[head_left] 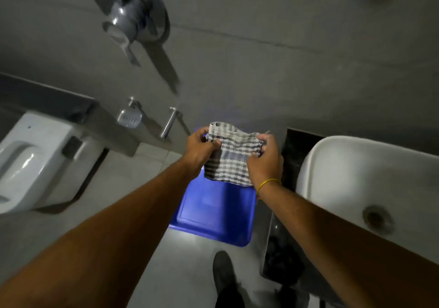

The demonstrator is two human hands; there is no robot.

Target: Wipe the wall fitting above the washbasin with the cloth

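Both hands grasp the checked cloth [231, 154].
Left hand [202, 152] pinches one edge, right hand [262, 161] the opposite; blue bin [213, 215] below.

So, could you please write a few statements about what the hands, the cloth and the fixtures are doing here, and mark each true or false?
1. Both the left hand and the right hand hold the checked cloth. True.
2. The cloth is pressed against the chrome wall fitting. False: it is held in the air, well away from the fitting.
3. A blue bin stands on the floor beneath the hands. True.
4. The washbasin is full of water. False: its bowl looks dry, with the drain exposed.
5. A yellow band is on the left wrist. False: it is on the right wrist.
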